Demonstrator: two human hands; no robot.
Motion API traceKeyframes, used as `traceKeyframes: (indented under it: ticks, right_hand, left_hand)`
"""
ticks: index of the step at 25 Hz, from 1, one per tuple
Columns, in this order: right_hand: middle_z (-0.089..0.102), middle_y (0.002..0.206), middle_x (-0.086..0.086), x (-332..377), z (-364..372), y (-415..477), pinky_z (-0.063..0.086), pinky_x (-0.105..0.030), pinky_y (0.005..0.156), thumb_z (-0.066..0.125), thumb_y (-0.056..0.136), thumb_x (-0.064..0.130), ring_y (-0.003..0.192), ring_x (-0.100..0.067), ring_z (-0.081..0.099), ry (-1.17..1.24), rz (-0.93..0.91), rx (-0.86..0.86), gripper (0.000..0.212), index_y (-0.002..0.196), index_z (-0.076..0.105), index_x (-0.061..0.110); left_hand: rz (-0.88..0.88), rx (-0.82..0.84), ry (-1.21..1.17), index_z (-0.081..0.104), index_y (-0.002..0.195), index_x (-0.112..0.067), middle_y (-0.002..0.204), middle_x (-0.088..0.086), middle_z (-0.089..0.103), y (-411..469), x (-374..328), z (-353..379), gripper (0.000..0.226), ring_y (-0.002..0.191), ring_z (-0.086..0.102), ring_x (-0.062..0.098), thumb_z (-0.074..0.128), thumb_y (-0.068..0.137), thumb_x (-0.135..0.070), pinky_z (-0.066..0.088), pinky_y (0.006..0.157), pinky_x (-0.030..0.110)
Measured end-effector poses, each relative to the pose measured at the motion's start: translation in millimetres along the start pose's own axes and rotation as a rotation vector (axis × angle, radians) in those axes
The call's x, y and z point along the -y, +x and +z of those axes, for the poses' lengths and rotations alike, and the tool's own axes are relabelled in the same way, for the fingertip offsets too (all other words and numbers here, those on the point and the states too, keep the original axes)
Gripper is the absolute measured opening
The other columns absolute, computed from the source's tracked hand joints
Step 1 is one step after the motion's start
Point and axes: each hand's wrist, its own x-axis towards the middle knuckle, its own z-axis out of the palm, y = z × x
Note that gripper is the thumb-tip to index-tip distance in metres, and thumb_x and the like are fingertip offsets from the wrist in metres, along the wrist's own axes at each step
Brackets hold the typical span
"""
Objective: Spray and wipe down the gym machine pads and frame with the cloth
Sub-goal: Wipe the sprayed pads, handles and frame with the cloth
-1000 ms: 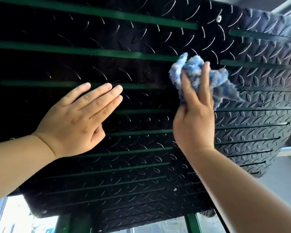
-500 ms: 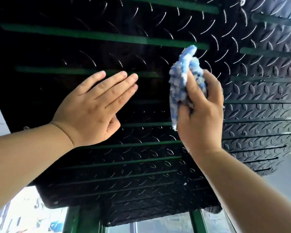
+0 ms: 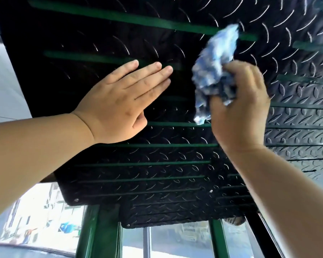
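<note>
Most of the view is filled by the black tread plate [image 3: 157, 164], tilted overhead. Its left edge is seen running diagonally down to a bolted lower-left corner, and its bottom edge is stepped. Open room is left only beyond the left and bottom edges, where green frame posts [image 3: 99, 229] and a window [image 3: 35, 216] are seen.

The left hand [image 3: 117, 101] is laid flat on the plate, with fingers straight and together. The right hand [image 3: 239, 108] is curled, and the cloth [image 3: 214, 71] is gripped in it, bunched, blue-white and blurred. The cloth is held against the plate right of centre. Its long axis is set roughly up-down, leaning up to the right, with the upper tip at a green slot [image 3: 138, 21].
</note>
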Motion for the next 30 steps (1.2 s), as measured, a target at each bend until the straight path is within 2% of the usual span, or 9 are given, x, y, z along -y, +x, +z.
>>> traceKeyframes:
  ticks: [2, 6, 12, 17, 19, 22, 24, 27, 30]
  right_hand:
    - [0.060, 0.115, -0.009, -4, 9, -29, 0.051, -0.024, 0.087, 0.054, 0.075, 0.003, 0.103, -0.019, 0.057, -0.034, -0.083, 0.113, 0.038, 0.111, 0.066, 0.004]
    - [0.060, 0.108, -0.014, -7, 2, -73, 0.058, -0.041, 0.066, 0.060, 0.070, 0.003, 0.087, -0.029, 0.061, -0.065, -0.221, 0.447, 0.032, 0.101, 0.070, 0.004]
    - [0.056, 0.113, -0.009, 24, 14, 7, 0.041, -0.003, 0.076, 0.058, 0.072, 0.006, 0.096, 0.000, 0.043, 0.062, -0.004, 0.033, 0.041, 0.111, 0.068, 0.012]
    - [0.061, 0.108, -0.011, 23, 24, -53, 0.058, -0.038, 0.073, 0.065, 0.072, 0.008, 0.093, -0.027, 0.060, -0.001, -0.243, 0.391, 0.038, 0.109, 0.071, 0.009]
    - [0.060, 0.106, -0.010, 27, 15, -33, 0.059, -0.033, 0.070, 0.064, 0.071, 0.003, 0.089, -0.021, 0.058, 0.012, -0.275, 0.413, 0.038, 0.108, 0.071, 0.009]
    - [0.051, 0.107, -0.003, 42, 11, 19, 0.042, -0.004, 0.078, 0.056, 0.072, 0.000, 0.085, 0.002, 0.043, 0.076, -0.033, 0.134, 0.041, 0.110, 0.067, 0.010]
    - [0.054, 0.106, -0.005, 44, 18, 11, 0.044, -0.008, 0.078, 0.056, 0.071, 0.000, 0.087, -0.003, 0.047, 0.074, -0.013, 0.152, 0.043, 0.111, 0.068, 0.009]
    - [0.060, 0.105, -0.012, 43, 26, -57, 0.057, -0.039, 0.071, 0.061, 0.066, 0.001, 0.087, -0.027, 0.060, 0.049, -0.173, 0.488, 0.045, 0.110, 0.070, 0.007]
    - [0.057, 0.105, -0.009, 45, 20, -46, 0.056, -0.032, 0.074, 0.056, 0.068, -0.001, 0.086, -0.011, 0.054, 0.082, -0.064, 0.402, 0.047, 0.113, 0.069, 0.009]
  left_hand:
    - [0.010, 0.037, -0.013, 0.026, 0.149, -0.006, 0.157, 0.007, 0.020, -7, 5, -5, 0.062, 0.145, 0.018, 0.022, 0.033, 0.089, -0.020, 0.013, 0.119, 0.045]
    - [0.008, 0.101, -0.007, 0.026, 0.149, -0.006, 0.157, 0.008, 0.019, -28, 15, -15, 0.064, 0.145, 0.019, 0.022, 0.035, 0.086, -0.016, 0.013, 0.119, 0.047]
    - [-0.028, 0.117, 0.001, 0.024, 0.150, -0.008, 0.157, 0.007, 0.018, -55, 22, -15, 0.064, 0.144, 0.019, 0.022, 0.033, 0.087, -0.015, 0.015, 0.118, 0.048]
    - [-0.043, 0.134, -0.025, 0.026, 0.149, -0.008, 0.157, 0.006, 0.019, -58, 23, -18, 0.065, 0.144, 0.019, 0.023, 0.033, 0.084, -0.016, 0.013, 0.119, 0.045]
    - [-0.044, 0.155, -0.042, 0.026, 0.149, -0.008, 0.157, 0.006, 0.019, -57, 24, -21, 0.065, 0.145, 0.019, 0.022, 0.032, 0.084, -0.016, 0.014, 0.119, 0.045]
    - [-0.034, 0.185, -0.057, 0.025, 0.149, -0.008, 0.158, 0.006, 0.018, -59, 28, -26, 0.064, 0.145, 0.018, 0.022, 0.032, 0.085, -0.015, 0.014, 0.119, 0.045]
    - [-0.031, 0.210, -0.063, 0.026, 0.149, -0.008, 0.157, 0.006, 0.019, -62, 28, -28, 0.064, 0.145, 0.019, 0.023, 0.032, 0.085, -0.015, 0.016, 0.118, 0.046]
    - [-0.055, 0.234, -0.074, 0.029, 0.147, -0.007, 0.157, 0.006, 0.021, -67, 27, -31, 0.064, 0.144, 0.020, 0.023, 0.033, 0.083, -0.014, 0.018, 0.118, 0.047]
    - [-0.058, 0.231, -0.077, 0.029, 0.147, -0.006, 0.157, 0.006, 0.021, -70, 25, -31, 0.064, 0.145, 0.020, 0.023, 0.031, 0.083, -0.014, 0.017, 0.118, 0.046]
